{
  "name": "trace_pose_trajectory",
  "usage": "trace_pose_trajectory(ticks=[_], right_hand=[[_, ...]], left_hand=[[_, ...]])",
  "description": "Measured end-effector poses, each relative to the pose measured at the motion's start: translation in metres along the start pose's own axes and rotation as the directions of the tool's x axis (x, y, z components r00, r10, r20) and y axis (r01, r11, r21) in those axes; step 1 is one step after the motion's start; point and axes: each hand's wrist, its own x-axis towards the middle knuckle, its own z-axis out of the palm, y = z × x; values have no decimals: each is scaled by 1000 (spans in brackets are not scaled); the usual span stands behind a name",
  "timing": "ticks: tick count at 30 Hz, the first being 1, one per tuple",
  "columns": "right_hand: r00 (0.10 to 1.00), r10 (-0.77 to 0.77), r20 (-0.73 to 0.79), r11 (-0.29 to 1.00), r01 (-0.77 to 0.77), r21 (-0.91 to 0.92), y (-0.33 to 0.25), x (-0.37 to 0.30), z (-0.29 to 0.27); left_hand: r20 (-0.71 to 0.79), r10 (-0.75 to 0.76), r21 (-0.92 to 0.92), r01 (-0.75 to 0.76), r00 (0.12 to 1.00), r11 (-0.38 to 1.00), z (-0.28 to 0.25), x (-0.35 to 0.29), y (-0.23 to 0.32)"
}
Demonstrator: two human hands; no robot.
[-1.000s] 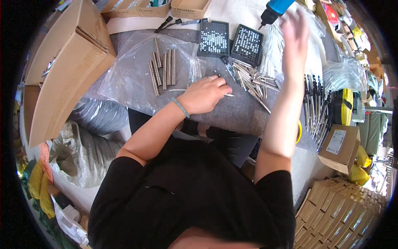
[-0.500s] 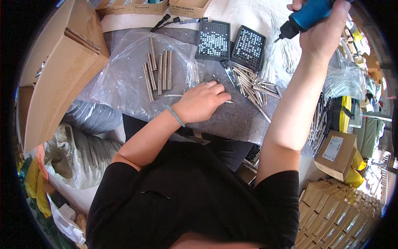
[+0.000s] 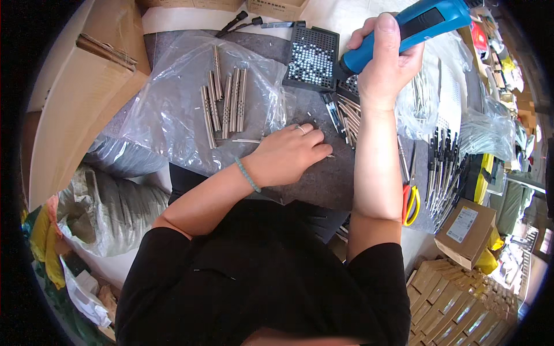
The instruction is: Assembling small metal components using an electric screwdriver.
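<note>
My right hand (image 3: 384,60) grips a blue electric screwdriver (image 3: 415,26), its tip pointing down toward a black tray of small screws (image 3: 311,57). My left hand (image 3: 288,154) rests on the grey mat (image 3: 323,184), fingers curled over a thin metal piece whose end shows at the fingertips. Just beyond it lies a loose pile of slim metal parts (image 3: 346,115). Several silver metal tubes (image 3: 225,101) lie side by side on a clear plastic bag (image 3: 173,109) to the left.
A large cardboard box (image 3: 75,98) stands at the left. Dark pen-like parts (image 3: 441,167) and red-and-yellow scissors (image 3: 410,202) lie at the right, next to a small cardboard box (image 3: 464,233). Stacked cartons (image 3: 456,300) sit at lower right. Plastic bags (image 3: 109,207) hang at the table's left edge.
My right hand has taken hold of the blue screwdriver and brought it down toward the screw tray. My left hand has stayed on the mat.
</note>
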Motion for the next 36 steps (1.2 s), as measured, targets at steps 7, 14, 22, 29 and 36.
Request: trace_pose_trajectory(ticks=[7,14,22,29,36], right_hand=[[991,109,82,994,-107,-21,-11,-30,2],[982,180,59,983,-179,-36,-19,-49,-1],[970,229,81,973,-229,-11,-16,-57,-8],[984,174,34,985,-174,-14,-42,-48,-10],[967,254,-4,928,-243,283,-71,-54,-18]], left_hand=[[-29,2,1,-2,1000,1000,0,-1,0],[-37,-3,5,3,999,1000,0,-2,0],[-24,4,18,-4,1000,1000,1,-1,1],[-21,7,15,-7,1000,1000,0,-1,2],[-74,-8,-25,6,997,1000,5,-2,0]])
